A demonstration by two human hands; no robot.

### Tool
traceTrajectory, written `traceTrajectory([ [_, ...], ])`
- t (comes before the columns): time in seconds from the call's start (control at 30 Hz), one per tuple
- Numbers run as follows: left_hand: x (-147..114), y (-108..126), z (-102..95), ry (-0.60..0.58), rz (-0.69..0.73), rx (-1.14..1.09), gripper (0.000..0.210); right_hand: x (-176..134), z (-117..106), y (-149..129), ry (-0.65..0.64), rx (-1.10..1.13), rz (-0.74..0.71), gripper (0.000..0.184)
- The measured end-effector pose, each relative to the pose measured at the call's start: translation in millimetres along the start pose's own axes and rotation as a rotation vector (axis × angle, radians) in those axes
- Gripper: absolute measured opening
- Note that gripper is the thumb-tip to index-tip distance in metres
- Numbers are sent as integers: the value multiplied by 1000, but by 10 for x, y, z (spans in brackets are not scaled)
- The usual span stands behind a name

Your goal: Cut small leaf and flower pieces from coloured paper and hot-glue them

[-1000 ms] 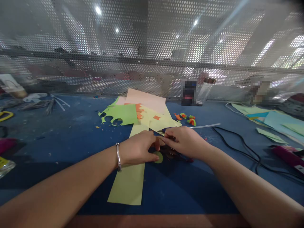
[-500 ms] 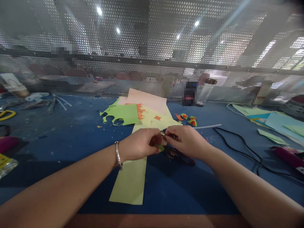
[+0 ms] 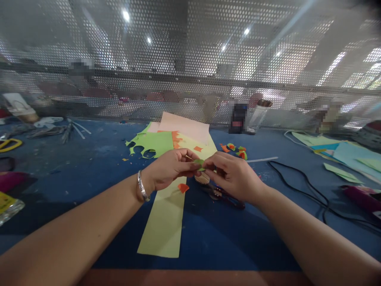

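Between my two hands is a small green paper piece (image 3: 200,163). My left hand (image 3: 171,167) pinches it from the left, thumb against fingers. From the right, my right hand (image 3: 230,171) closes on its other edge with curled fingers. Just under the fingers lies a round pale wooden-looking piece (image 3: 202,178), partly covered. Dark scissors (image 3: 228,196) rest on the table below my right hand. A small folded orange paper piece (image 3: 183,188) lies on the long pale yellow strip (image 3: 162,234) below my left hand.
Cut green paper (image 3: 154,143) and a pale pink sheet (image 3: 186,125) lie behind my hands. Small orange-green paper pieces (image 3: 242,153) sit to the right. A black cable (image 3: 300,190) and coloured sheets (image 3: 351,155) lie farther right. A perforated metal screen (image 3: 190,59) borders the table.
My left hand has shifted slightly left and up, its fingers straightening. The green piece now shows between both hands, and the orange piece below my left hand has come into view.
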State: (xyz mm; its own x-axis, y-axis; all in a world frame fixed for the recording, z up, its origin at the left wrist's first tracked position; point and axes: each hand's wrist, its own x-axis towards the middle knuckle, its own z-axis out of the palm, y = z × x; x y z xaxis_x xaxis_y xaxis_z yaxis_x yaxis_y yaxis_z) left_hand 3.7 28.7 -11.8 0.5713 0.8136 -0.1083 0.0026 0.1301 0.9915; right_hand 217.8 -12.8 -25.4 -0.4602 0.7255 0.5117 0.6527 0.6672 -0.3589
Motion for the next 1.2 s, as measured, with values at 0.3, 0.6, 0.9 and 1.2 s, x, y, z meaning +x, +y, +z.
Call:
traceTrajectory([
  [0.3, -3, -3, 57, 16, 34, 6, 11, 6, -7, -10, 60, 113, 127, 6],
  [0.6, -3, -82, 106, 60, 263, 187, 22, 12, 33, 13, 97, 148, 248, 8],
  [0.9, -25, -68, 135, 118, 372, 387, 12, 26, 35, 29, 106, 201, 300, 10],
  [1.2, -29, -68, 124, 97, 425, 428, 10, 22, 32, 32, 66, 241, 288, 9],
])
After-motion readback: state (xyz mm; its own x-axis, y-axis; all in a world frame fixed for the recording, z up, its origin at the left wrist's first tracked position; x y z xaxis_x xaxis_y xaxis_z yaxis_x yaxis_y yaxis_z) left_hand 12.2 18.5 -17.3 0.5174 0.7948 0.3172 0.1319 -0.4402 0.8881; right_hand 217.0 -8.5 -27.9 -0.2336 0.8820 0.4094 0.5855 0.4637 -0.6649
